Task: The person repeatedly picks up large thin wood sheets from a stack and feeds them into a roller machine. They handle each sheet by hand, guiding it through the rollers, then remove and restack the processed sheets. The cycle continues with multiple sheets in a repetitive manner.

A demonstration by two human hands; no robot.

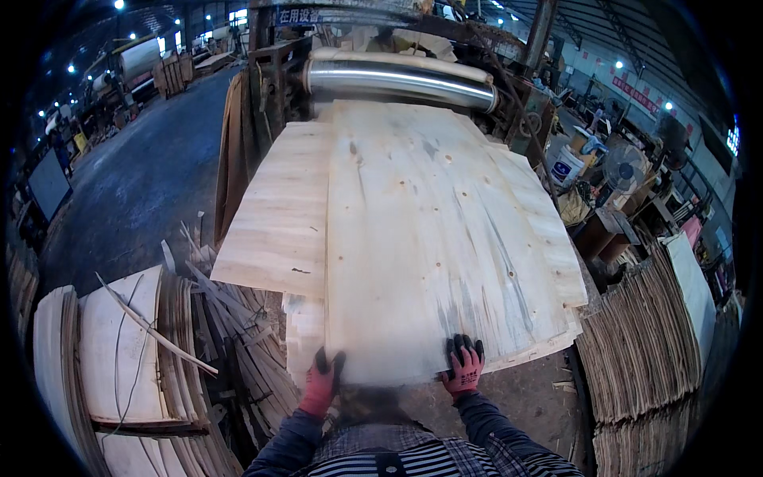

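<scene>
A large pale wood veneer sheet (405, 238) with knots and grey streaks lies in front of me, on top of other veneer sheets (274, 215). Its far end reaches up to a shiny metal roller (397, 83). My left hand (322, 381), in a red and black glove, grips the sheet's near left corner. At the near edge, farther right, my right hand (463, 367) in a matching glove holds the same sheet, its dark fingertips on the upper face. Whatever parts of my hands lie under the edge are hidden.
Stacked veneer (640, 334) stands close on the right, and more stacks (127, 342) on the left. Loose wood strips (246, 342) litter the floor between. A fan (624, 167) and a white bucket (566, 167) are at the right; the machine's frame (278, 87) flanks the roller.
</scene>
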